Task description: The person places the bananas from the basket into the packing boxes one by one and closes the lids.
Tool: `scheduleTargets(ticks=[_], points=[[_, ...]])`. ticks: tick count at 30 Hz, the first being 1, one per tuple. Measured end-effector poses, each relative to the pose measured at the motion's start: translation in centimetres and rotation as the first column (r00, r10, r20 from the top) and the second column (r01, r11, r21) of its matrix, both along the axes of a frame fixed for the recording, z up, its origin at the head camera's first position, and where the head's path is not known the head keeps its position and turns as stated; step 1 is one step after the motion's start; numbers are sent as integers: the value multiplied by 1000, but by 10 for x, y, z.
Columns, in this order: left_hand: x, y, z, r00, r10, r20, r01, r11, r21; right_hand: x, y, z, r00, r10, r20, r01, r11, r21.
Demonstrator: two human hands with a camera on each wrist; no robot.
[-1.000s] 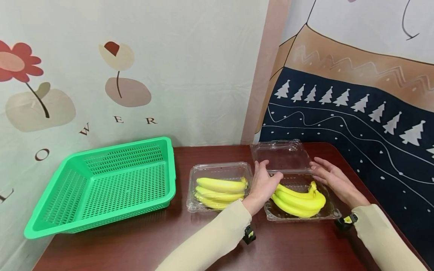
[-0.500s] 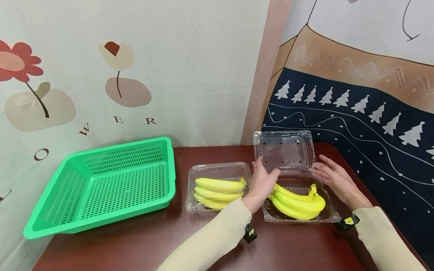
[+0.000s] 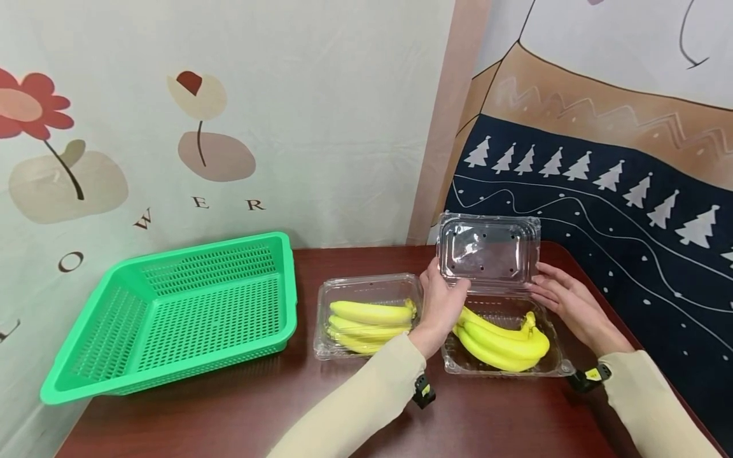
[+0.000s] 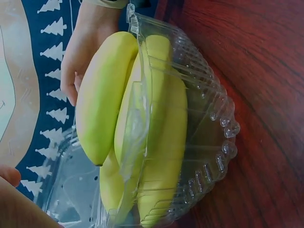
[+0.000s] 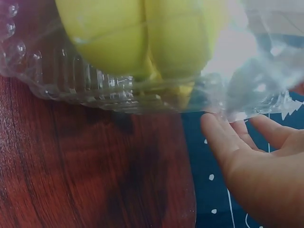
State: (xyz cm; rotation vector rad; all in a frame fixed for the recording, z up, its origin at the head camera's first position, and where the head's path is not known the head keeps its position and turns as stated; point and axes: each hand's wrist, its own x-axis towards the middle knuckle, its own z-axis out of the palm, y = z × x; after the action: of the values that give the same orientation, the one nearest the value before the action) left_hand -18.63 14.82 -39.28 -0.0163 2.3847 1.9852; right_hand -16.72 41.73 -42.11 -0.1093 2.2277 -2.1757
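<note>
A hinged clear plastic box (image 3: 458, 370) with a bunch of bananas (image 3: 509, 346) in it lies on the table. Its lid (image 3: 487, 251) is raised at the back, tilted up from the hinge. My left hand (image 3: 439, 308) is at the lid's left edge, fingers reaching up along it and thumb toward its lower front. At the lid's lower right corner my right hand (image 3: 567, 302) touches with fingers extended. In the right wrist view the fingertips (image 5: 209, 121) meet the box's clear corner. The left wrist view shows the bananas close up behind the box's ribbed wall.
To the left stands another clear plastic box (image 3: 326, 348) with bananas (image 3: 372, 313) inside. A green perforated basket (image 3: 289, 280) sits farther left on the dark red table (image 3: 321, 407). Printed cloth (image 3: 343, 127) hangs behind, and dark tree-patterned cloth (image 3: 647, 280) is on the right.
The lid has swung up from lying back to a steeper tilt and shifted slightly right. Both hands have moved a little with its edges; the bananas stay in the box.
</note>
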Motion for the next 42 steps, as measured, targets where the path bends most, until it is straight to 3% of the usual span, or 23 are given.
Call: scheduleTargets(ticks=[6,13,20,26,36,42], points=[[-2,-2,5,1000,-7,-19,6,1000,-14,5,4,1,999,6,-52,-5,1000,30],[-3,-7,14,997,-69,-41,70,997,24,8,2,6,999,10,-49,-7,998,65],[-6,-18,17,987,-94,-129,98,995,25,14,1,9,997,23,-79,-18,998,63],[-4,-25,19,978,-130,-161,130,991,-10,20,3,13,995,3,-102,3,998,55],[-4,-45,24,951,-224,-213,218,975,-51,32,-2,19,991,8,-130,-2,999,46],[0,-54,23,920,-311,-237,288,949,-129,36,-2,20,988,37,-151,-35,999,20]])
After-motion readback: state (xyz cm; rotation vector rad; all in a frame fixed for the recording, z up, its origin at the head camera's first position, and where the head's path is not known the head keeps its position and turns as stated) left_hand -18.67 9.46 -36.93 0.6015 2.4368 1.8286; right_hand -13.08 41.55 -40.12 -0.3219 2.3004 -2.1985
